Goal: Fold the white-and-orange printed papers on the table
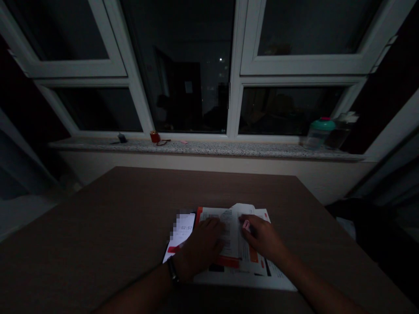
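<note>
My left hand (pixel 203 244) lies flat on the printed sheets, its fingers stretched over the paper, with a dark band on the wrist. Between the curled fingers of my right hand (pixel 260 235) is a small pink object (pixel 246 225), held over the right part of the papers. The papers (pixel 234 244) are stacked and overlapping, white with orange parts and dark print. Just left of them a lit phone (pixel 183 229) shows 02:57, partly covered by my left hand and forearm.
The brown table (pixel 131 209) reaches to a wall below the window. On the granite sill (pixel 209 148) stand a small dark item (pixel 122 138), a red jar (pixel 154 137) and, at the right, a teal-lidded container (pixel 319 133) beside a clear bottle (pixel 342 128).
</note>
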Tool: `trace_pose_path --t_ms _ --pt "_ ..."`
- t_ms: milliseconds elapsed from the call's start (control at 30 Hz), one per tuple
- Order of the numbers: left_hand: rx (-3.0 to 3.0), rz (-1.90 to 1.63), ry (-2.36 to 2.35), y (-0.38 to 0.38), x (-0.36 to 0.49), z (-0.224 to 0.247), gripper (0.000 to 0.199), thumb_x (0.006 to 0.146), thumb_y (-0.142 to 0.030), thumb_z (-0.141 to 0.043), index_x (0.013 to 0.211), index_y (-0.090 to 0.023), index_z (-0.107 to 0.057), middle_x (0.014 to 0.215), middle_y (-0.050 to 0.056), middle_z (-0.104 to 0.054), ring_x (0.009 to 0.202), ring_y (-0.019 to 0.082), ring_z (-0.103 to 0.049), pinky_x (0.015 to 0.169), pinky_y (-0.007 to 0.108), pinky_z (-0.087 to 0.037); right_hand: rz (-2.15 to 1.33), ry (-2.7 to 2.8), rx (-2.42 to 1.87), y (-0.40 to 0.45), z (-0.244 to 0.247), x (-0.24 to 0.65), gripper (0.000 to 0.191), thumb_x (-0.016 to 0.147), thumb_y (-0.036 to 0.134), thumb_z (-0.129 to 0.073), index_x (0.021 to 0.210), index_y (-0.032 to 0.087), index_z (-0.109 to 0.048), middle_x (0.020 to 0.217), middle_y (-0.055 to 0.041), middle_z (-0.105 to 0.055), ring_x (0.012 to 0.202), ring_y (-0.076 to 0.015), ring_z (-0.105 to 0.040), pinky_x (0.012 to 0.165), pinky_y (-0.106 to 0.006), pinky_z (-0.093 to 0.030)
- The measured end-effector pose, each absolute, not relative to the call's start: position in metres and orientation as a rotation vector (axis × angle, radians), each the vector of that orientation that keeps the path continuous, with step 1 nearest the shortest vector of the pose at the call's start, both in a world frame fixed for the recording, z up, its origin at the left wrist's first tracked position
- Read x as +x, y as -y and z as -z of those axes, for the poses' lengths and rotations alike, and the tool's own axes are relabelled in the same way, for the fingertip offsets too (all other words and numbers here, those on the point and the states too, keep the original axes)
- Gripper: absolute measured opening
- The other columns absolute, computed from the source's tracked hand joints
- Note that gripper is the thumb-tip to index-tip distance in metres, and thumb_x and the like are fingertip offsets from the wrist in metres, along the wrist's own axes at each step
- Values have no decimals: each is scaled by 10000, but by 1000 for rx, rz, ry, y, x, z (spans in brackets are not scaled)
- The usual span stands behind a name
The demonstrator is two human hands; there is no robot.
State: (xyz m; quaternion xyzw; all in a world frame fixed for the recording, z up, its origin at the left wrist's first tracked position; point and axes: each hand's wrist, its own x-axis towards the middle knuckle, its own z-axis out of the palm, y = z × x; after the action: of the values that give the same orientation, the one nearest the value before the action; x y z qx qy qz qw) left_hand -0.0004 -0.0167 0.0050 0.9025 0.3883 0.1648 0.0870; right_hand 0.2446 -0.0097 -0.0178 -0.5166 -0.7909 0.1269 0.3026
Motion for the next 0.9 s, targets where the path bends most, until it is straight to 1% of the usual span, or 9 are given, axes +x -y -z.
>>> trace_pose_path --t_ms 33,100,167,300,367,467,667,767,900 --pt "2684 -490 -1184 17 0 -6 366 912 -181 -556 1274 -201 -507 1297 92 -555 1186 273 -521 1027 460 -424 -345 2124 -1345 11 17 244 232 866 230 -528 1067 210 -642 1084 -86 -715 980 -245 -676 865 -376 -508" --pt "2678 -489 -1230 16 0 -5 343 919 -190 -553 1259 -196 -512 1275 96 -557 1167 277 -525 1012 463 -430 -370 2181 -1299 13 15 243 189 870 222 -523 1007 219 -652 1005 -65 -728 930 -232 -685 832 -354 -513" --pt "2688 -496 -1240 15 -1 -1 366 921 -195 -554 1283 -194 -497 1318 109 -534 1207 289 -501 1030 474 -414 -401 2232 -1237 16 13 243 162 867 215 -527 965 228 -655 929 -44 -727 869 -214 -686 795 -328 -514" --pt "2732 -472 -1191 14 -3 5 460 916 -213 -580 1357 -204 -452 1425 112 -469 1302 304 -432 1081 499 -368 -466 2310 -1058 21 9 242 196 829 192 -574 1003 238 -650 979 -38 -722 925 -210 -671 861 -331 -490" --pt "2738 -433 -1187 14 -4 6 468 914 -222 -592 1362 -207 -458 1455 112 -443 1323 310 -413 1091 509 -356 -498 2294 -1037 21 8 242 165 834 186 -565 971 234 -642 946 -37 -714 899 -203 -664 840 -323 -489" --pt "2731 -415 -1175 13 -4 6 463 926 -240 -586 1371 -222 -459 1473 106 -427 1336 309 -398 1098 516 -344 -485 2213 -1107 19 10 242 110 859 185 -524 895 226 -619 869 -36 -679 835 -196 -642 773 -310 -487" --pt "2716 -454 -1048 11 -5 7 510 905 -234 -616 1384 -247 -442 1455 92 -451 1340 292 -396 1106 496 -341 -303 2007 -1344 6 22 244 79 874 216 -493 802 216 -525 822 -46 -601 794 -210 -583 711 -310 -450" --pt "2713 -461 -1068 12 -5 5 496 911 -246 -622 1375 -226 -447 1448 97 -456 1334 286 -397 1114 483 -334 -232 1941 -1486 1 26 248 89 859 220 -489 770 219 -480 801 -43 -574 782 -217 -566 680 -306 -417" --pt "2686 -478 -1180 12 -3 1 448 918 -249 -608 1343 -197 -475 1360 94 -522 1262 275 -451 1087 458 -367 -218 1900 -1575 0 26 251 48 827 198 -471 783 217 -469 796 -45 -564 759 -213 -559 665 -297 -391"
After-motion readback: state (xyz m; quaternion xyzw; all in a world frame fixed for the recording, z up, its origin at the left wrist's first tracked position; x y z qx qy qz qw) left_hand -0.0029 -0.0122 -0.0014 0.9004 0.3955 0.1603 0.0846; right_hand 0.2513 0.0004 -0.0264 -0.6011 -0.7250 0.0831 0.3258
